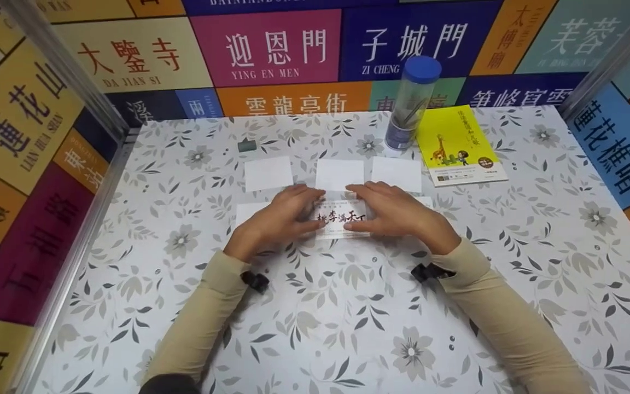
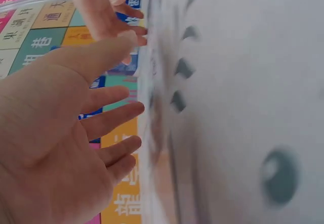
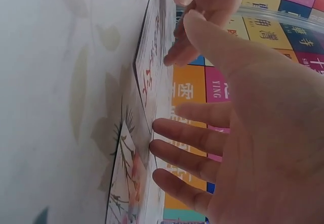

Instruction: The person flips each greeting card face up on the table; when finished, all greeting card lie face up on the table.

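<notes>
A card with dark red brush-style Chinese characters [image 1: 342, 218] lies flat on the flower-patterned tabletop between both hands. My left hand [image 1: 285, 212] reaches in from its left side, fingers extended and thumb apart. From the other side comes my right hand [image 1: 397, 212], its thumb at the card's right part and its fingers spread. In the right wrist view, the fingertips are right at the tabletop, beside a card printed with flowers and branches [image 3: 129, 181]. Another pale card [image 1: 246, 210] shows partly from under the left hand. Neither hand grips anything.
Three white paper squares, left [image 1: 268, 173], middle [image 1: 339, 172] and right [image 1: 397, 172], form a row beyond the hands. Farther back stand a clear blue-lidded container [image 1: 413, 104], a yellow booklet [image 1: 457, 142] lying flat and a small grey-green object [image 1: 247, 144]. Printed panels [image 1: 276, 49] enclose the table.
</notes>
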A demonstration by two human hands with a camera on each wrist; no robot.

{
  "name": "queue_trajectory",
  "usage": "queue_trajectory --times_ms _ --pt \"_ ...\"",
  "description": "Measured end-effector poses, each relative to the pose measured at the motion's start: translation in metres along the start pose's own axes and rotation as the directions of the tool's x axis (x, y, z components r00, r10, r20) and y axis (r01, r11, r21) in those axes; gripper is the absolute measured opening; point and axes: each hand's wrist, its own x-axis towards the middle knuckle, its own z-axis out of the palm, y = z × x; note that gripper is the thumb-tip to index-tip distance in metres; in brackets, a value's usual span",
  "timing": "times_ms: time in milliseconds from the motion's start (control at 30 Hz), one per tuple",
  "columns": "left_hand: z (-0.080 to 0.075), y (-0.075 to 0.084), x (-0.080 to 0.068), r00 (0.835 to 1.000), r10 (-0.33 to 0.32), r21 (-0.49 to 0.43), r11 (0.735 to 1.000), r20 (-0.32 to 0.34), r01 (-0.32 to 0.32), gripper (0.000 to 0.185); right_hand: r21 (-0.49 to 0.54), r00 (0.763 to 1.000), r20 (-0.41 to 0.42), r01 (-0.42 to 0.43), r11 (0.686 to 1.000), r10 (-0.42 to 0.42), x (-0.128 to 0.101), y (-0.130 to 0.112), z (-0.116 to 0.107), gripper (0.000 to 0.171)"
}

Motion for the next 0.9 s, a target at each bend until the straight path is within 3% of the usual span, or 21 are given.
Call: queue_trajectory --times_ms 200,500,700,900 --pt "-0.016 -0.009 -0.014 0.997 0.031 -0.069 0.997 -0.068 -0.036 0.066 -0.003 0.994 -0.066 0.092 0.996 -0.092 0.006 -0.013 0.010 0.079" --pt "-0.030 -0.049 -0.054 0.994 -0.039 -0.142 0.990 -0.103 0.024 0.049 0.047 0.976 -0.053 0.215 0.976 -0.212 0.039 -0.054 0.024 0.053" --pt "-0.036 -0.073 -0.074 0.988 -0.069 -0.123 0.991 -0.137 0.052 0.047 0.033 0.962 -0.029 0.274 0.961 -0.273 0.064 -0.089 0.041 0.063" --pt "-0.044 -0.086 -0.084 0.981 -0.095 -0.081 0.993 -0.170 0.082 0.054 -0.026 0.970 0.025 0.241 0.970 -0.240 0.077 -0.122 0.057 0.083"
